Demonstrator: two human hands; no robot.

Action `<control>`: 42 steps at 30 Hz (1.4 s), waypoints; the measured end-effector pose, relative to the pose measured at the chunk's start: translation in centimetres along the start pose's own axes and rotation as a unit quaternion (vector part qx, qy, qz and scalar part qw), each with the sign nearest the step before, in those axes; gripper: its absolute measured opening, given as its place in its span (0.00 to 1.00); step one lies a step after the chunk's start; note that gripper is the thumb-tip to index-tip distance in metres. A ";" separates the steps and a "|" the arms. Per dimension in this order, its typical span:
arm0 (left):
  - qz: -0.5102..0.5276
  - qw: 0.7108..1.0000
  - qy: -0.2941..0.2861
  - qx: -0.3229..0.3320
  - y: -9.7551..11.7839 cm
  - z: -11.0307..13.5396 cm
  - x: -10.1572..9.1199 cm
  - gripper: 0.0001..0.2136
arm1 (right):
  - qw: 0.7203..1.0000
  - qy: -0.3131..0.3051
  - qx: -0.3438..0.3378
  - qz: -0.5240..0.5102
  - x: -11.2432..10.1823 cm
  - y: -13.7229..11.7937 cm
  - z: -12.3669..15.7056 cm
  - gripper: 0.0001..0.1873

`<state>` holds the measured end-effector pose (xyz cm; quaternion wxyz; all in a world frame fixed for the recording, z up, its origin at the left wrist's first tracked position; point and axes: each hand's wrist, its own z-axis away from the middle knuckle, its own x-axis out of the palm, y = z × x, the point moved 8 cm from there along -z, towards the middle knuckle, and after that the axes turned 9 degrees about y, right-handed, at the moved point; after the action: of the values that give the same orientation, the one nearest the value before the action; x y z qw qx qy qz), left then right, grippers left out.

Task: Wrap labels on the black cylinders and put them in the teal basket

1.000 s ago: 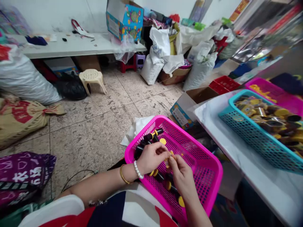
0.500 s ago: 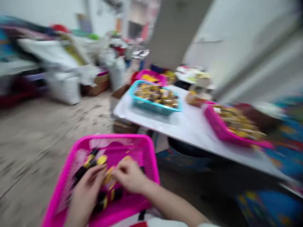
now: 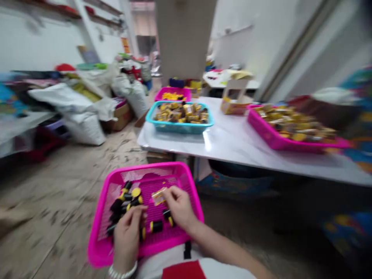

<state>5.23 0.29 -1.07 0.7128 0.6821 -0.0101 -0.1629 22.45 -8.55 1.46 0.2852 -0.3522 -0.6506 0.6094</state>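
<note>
A pink plastic basket (image 3: 102, 217) rests on my lap with several small black-and-yellow cylinders (image 3: 157, 226) in it, most of them bunched at its left side. Over the right half of the basket, my right hand (image 3: 181, 209) pinches a small shiny, yellow-printed plastic wrapper (image 3: 159, 197) between thumb and forefinger. My left hand (image 3: 129, 230) is over the near-left part, beside the bunched cylinders. Its thumb and forefinger are pressed together, and whatever they may hold is hidden by the fingers.
A white table (image 3: 229, 135) stands ahead. On it are a turquoise basket (image 3: 180, 127) and a pink basket (image 3: 276, 142), both full of wrapped yellow pieces, plus an open carton (image 3: 236, 97). White sacks (image 3: 83, 124) line the left side of the floor (image 3: 69, 193).
My view has turned and levelled. My hands have moved apart; the wrapper now shows clearly in my right hand, away from the left fingers.
</note>
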 end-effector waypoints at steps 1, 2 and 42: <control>0.023 1.000 0.003 -0.013 0.5 0.1 0.2 0.18 | 1.000 -0.006 0.013 -0.012 0.0 0.2 -0.1 0.18; 0.047 0.999 0.005 -0.019 0.8 0.1 0.3 0.18 | 0.999 -0.016 0.025 -0.020 0.2 0.5 -0.1 0.18; 0.288 0.921 -0.076 -0.249 -2.2 -1.9 0.4 0.11 | 0.879 -0.376 -0.106 0.273 3.8 2.6 0.3 0.11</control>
<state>5.58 1.97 -3.40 0.8728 0.4359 -0.2198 0.0010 20.29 -5.64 -1.40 -0.1982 -0.2881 -0.6473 0.6772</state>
